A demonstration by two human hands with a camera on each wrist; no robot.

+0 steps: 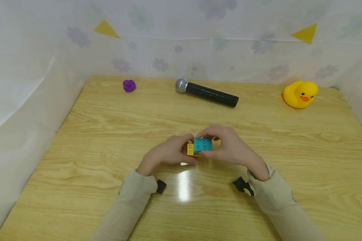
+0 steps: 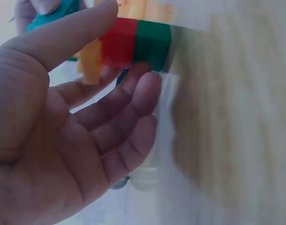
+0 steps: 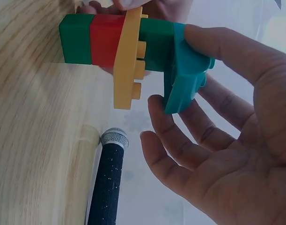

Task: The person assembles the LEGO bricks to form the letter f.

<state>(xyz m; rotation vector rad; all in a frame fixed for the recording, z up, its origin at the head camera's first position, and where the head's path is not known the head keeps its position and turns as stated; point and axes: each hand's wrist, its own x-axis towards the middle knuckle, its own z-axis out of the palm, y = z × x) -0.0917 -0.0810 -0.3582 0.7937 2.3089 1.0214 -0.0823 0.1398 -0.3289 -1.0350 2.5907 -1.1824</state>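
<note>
A stack of toy building bricks stands upright on the table between the two hands. From the bottom it has a green brick [image 3: 77,40], a red brick [image 3: 105,40], a wider yellow piece [image 3: 125,70] jutting out sideways, another green brick [image 3: 153,44] and a teal sloped brick [image 1: 201,144] on top. My left hand [image 1: 171,150] grips the stack's lower part, thumb on one side and fingers on the other. The right hand [image 1: 231,147] pinches the teal brick between thumb and fingers; its other fingers are loosely bent in the right wrist view.
Toward the back of the wooden table [image 1: 108,120] lie a small purple duck [image 1: 129,86], a black microphone [image 1: 211,94] with a silver head, and a large yellow duck [image 1: 300,94] at the right. A flowered white curtain [image 1: 178,26] hangs behind and along the sides.
</note>
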